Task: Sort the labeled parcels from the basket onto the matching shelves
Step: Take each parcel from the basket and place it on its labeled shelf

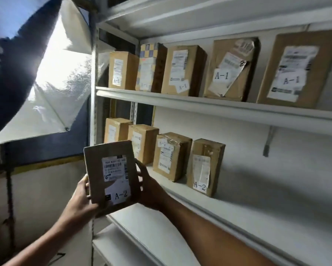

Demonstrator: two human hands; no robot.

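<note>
Both my hands hold up a flat brown parcel (111,173) with a white shipping label and an A-2 tag, in front of the left end of the shelves. My left hand (82,198) grips its left edge and lower corner. My right hand (148,185) grips its right edge with the fingers curled behind. Behind it, the middle shelf (238,214) carries several upright brown parcels, the rightmost tagged A-2 (204,167). The upper shelf (219,108) holds several parcels tagged A-1 (228,68). The basket is out of view.
A lower white shelf (142,233) sits beneath the parcel. The right half of the middle shelf is bare beside a wall bracket (269,141). A bright window with a white sheet (51,89) lies to the left of the rack's upright post (93,93).
</note>
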